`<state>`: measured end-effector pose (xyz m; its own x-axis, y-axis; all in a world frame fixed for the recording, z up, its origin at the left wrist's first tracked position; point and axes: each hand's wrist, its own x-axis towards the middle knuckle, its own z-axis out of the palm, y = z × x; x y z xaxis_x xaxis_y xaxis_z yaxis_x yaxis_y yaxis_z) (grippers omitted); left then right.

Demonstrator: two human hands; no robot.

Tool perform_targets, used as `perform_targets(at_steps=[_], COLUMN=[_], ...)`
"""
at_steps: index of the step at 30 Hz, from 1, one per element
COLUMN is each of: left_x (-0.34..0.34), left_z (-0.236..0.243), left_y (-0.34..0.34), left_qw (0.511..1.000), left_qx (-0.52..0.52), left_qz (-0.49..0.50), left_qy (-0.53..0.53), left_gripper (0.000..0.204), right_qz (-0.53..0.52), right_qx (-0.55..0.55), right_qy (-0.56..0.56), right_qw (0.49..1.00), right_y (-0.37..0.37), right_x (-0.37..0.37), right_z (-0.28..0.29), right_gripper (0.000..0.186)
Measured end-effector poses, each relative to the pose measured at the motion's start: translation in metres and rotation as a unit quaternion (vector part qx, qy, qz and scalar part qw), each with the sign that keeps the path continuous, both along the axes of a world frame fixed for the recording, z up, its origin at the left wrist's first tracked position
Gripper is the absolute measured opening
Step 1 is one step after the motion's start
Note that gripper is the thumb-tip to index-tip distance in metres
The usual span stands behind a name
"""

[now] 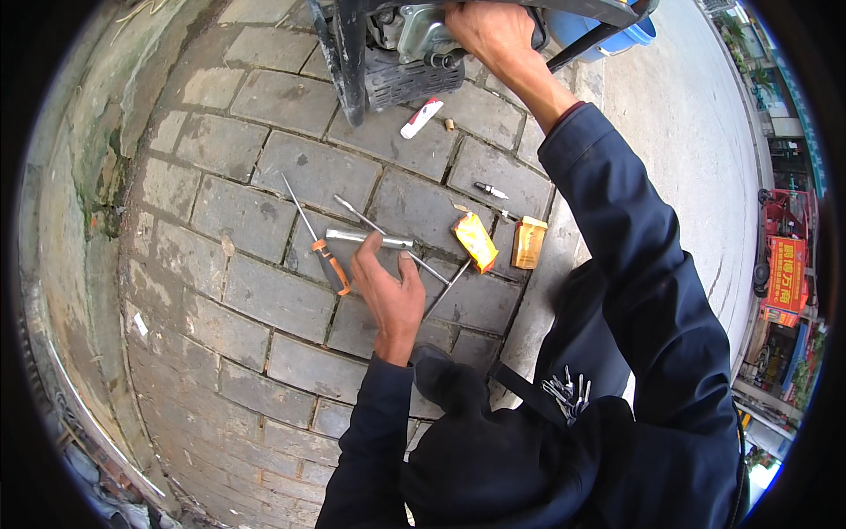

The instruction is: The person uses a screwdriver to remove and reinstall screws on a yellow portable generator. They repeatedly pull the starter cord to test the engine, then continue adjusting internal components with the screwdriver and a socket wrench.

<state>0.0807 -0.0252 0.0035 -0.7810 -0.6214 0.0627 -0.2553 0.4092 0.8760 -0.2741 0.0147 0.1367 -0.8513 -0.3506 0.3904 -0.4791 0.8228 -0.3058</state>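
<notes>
My left hand (pixel 388 291) is low over the paving, thumb and forefinger apart, their tips at a silver metal tube (pixel 348 235) that looks like a spark plug socket. Beneath the tube runs a thin T-handled rod (pixel 432 270). An orange-and-black screwdriver (pixel 331 268) lies just left of the hand. My right hand (pixel 495 33) reaches to a small engine (pixel 423 33) inside a black frame (pixel 348 66); its fingertips are hidden there. A spark plug (pixel 491 189) lies on the bricks, near a yellow packet (pixel 476 242) and a small orange box (pixel 529 242).
A red-and-white carton (pixel 421 118) and a small brass-coloured piece (pixel 449 124) lie below the engine. Behind the frame stands a blue bucket (pixel 621 40). A mossy wall (pixel 79 159) bounds the left, a kerb (pixel 529 353) the right. Keys (pixel 568 394) hang at my waist.
</notes>
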Motion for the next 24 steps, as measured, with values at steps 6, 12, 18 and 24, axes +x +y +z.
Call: perform_targets(at_steps=[6, 12, 18, 24], left_x=[0.0, 0.0, -0.001, 0.0], left_z=[0.002, 0.0, -0.001, 0.0], left_y=[0.0, -0.001, 0.001, 0.0], left_qw=[1.0, 1.0, 1.0, 1.0], left_qx=[0.001, 0.002, -0.002, -0.007], left_qz=[-0.002, 0.0, -0.001, -0.008], left_qy=[-0.005, 0.008, 0.003, -0.007], left_gripper=[0.05, 0.049, 0.049, 0.049], right_qz=[0.011, -0.001, 0.022, 0.01], right_qx=[0.038, -0.028, 0.017, -0.013], right_qy=[-0.006, 0.006, 0.021, 0.044], right_qw=[0.999, 1.0, 0.999, 0.999], right_y=[-0.007, -0.003, -0.006, -0.004], right_x=[-0.002, -0.001, -0.017, -0.008], right_z=[0.002, -0.001, -0.008, -0.014], right_gripper=[0.03, 0.032, 0.035, 0.034])
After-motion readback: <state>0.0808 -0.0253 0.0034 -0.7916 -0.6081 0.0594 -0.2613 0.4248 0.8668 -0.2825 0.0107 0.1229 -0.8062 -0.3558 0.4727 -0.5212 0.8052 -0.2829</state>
